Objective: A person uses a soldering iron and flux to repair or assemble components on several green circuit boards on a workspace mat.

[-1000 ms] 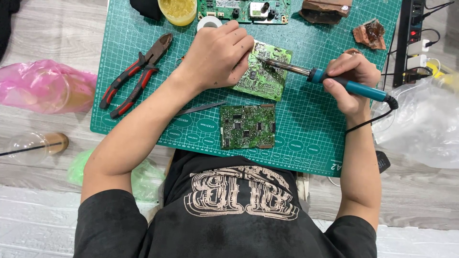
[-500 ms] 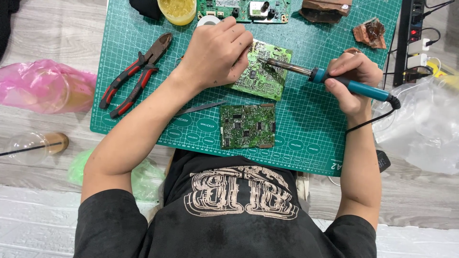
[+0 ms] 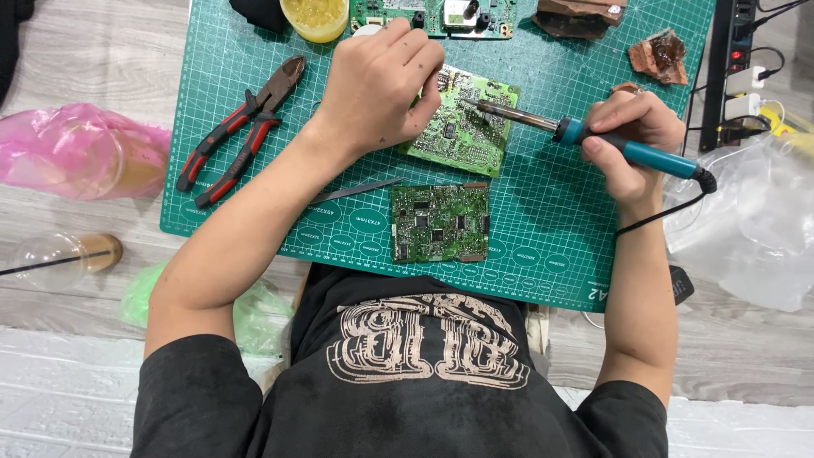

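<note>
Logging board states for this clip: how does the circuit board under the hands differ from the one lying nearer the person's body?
The far circuit board lies tilted on the cutting mat, with the left hand on it and the soldering iron, held in the right hand, tipped onto it. The near circuit board sits square to the grid, untouched, and looks darker. Both are green and populated.

I see bare cutting mat (image 3: pixel 551 220) at centre right, between the two circuit boards and the right hand (image 3: pixel 632 140). Pliers (image 3: pixel 237 131) and tweezers (image 3: pixel 352 191) block the left; a yellow tub (image 3: pixel 315 17), another board (image 3: pixel 441 15) and brown chunks (image 3: pixel 657 55) crowd the top edge.
</note>
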